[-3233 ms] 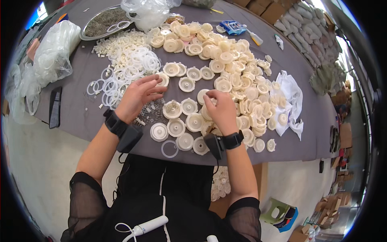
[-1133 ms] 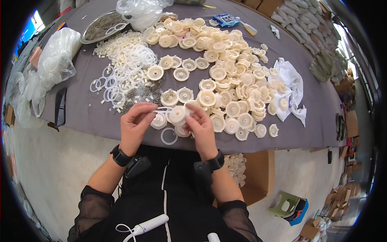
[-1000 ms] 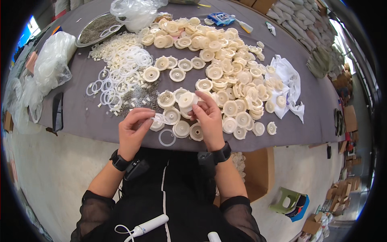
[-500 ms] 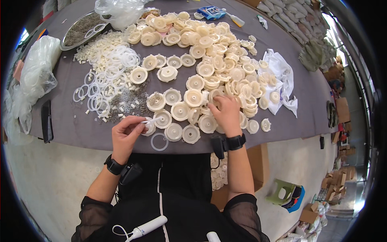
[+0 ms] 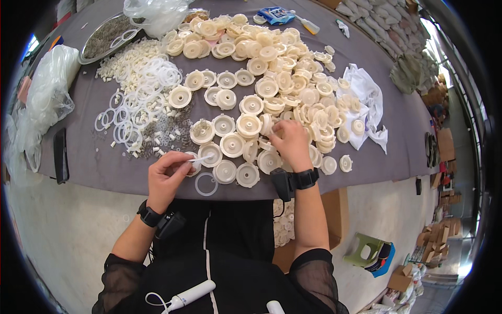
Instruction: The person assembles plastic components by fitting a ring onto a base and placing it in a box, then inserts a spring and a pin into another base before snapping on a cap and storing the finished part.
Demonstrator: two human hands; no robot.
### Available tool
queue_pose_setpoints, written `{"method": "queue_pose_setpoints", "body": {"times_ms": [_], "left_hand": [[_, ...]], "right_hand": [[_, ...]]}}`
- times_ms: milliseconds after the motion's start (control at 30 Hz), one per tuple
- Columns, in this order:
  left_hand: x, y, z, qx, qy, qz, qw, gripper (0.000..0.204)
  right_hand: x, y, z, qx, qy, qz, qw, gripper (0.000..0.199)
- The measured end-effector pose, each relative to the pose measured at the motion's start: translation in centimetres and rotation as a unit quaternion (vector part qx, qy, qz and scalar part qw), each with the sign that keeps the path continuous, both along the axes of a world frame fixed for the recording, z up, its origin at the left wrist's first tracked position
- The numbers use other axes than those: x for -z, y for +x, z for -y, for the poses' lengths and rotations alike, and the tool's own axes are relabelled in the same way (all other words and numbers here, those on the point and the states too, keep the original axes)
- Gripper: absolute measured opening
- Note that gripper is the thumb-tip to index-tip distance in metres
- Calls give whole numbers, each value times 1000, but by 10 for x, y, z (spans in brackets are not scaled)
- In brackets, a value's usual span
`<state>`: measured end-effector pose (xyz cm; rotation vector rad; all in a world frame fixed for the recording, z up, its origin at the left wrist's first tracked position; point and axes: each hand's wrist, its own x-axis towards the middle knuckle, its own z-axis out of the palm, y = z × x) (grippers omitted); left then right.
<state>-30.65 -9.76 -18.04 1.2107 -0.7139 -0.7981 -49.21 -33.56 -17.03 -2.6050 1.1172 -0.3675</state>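
My left hand (image 5: 168, 172) is closed in a pinch near the front edge of the table, with a thin translucent plastic ring (image 5: 201, 158) seen nearly edge-on at its fingertips. Just under that ring lie cream round plastic caps. My right hand (image 5: 291, 142) has its thumb and fingers closed on a tilted cream round cap (image 5: 266, 124) at the near side of the heap; the fingers partly cover it. Around both hands are loose caps with a raised centre, such as one facing-up cap (image 5: 249, 124). A single flat ring (image 5: 206, 184) rests between my forearms.
A large heap of caps (image 5: 282, 57) spreads behind my right hand. To the left lie piled rings (image 5: 159, 76), small cream cylinders (image 5: 123, 65) and small springs. A metal tray (image 5: 86, 56), plastic bags (image 5: 55, 78) and a white cloth (image 5: 371, 99) edge the grey table (image 5: 130, 175).
My right hand has shifted slightly, and the cap at its fingers is now tilted. Two stacked caps beyond the middle now lie side by side. My left hand has moved slightly right.
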Motion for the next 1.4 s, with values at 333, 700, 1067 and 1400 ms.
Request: {"method": "queue_pose_setpoints", "body": {"times_ms": [333,700,1067,1400], "left_hand": [[-5,-7,2,-1,-15,17,1000,16],[-3,-8,2,-12,-15,6,1000,14],[7,4,5,-20,11,29,999,16],[-15,10,16,-91,68,369,922,44]], "right_hand": [[-3,-7,6,66,147,220,962,19],[0,-7,8,112,135,276,945,16],[-9,13,-24,12,-159,42,986,21],[-4,9,-10,83,46,99,990,17]]}}
